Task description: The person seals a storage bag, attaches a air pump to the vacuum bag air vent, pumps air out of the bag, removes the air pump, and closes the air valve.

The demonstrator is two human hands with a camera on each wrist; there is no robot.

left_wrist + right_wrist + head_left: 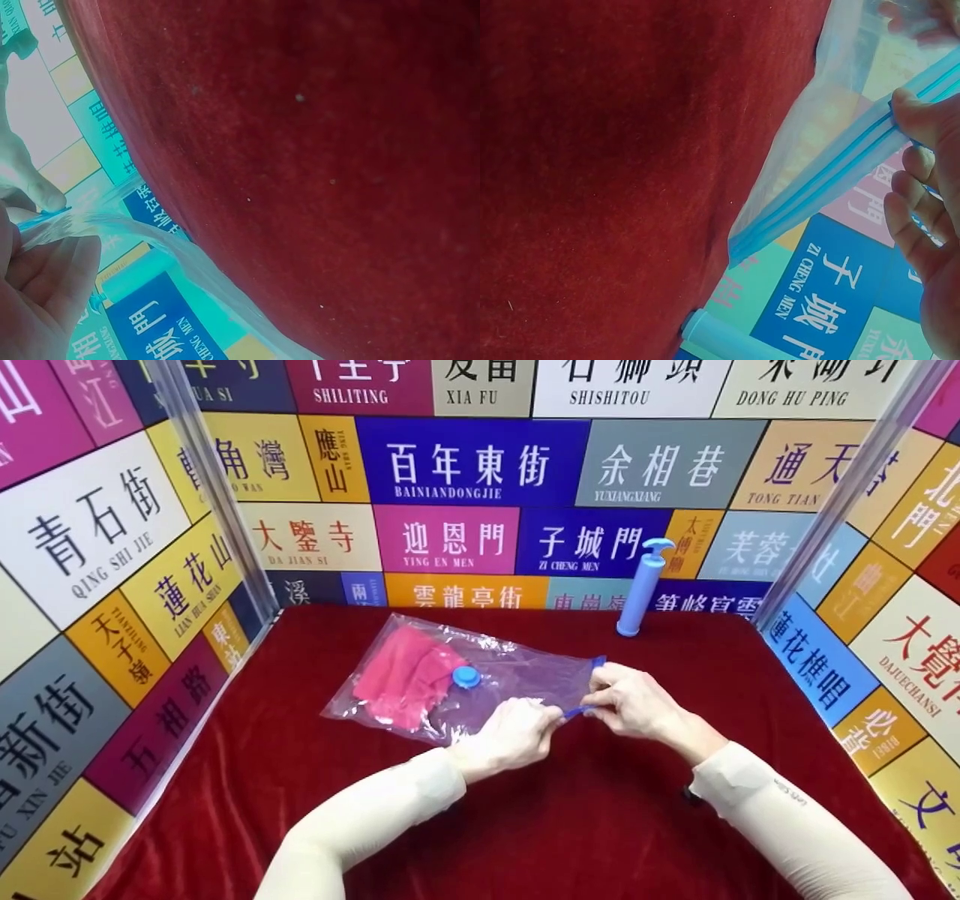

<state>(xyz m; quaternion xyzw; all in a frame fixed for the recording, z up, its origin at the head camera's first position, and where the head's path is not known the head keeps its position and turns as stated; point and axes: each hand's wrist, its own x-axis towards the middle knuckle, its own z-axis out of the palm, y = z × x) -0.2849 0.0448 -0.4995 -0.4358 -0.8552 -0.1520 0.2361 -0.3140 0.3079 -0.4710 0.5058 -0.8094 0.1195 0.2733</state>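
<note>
A clear plastic vacuum storage bag lies on the table in the head view, with a folded pink cloth inside its left half. A round blue valve sits on the bag's upper face. My left hand pinches the near edge of the bag close to its mouth. Along the blue zip seal at the right end, my right hand grips with thumb and fingers. In the right wrist view, the thumb presses on the seal beside a small dark blue piece.
Behind the right hand a blue hand pump stands upright near the table's back edge. Dark red velvet cloth covers the table. Panels printed with coloured signs enclose the back and both sides.
</note>
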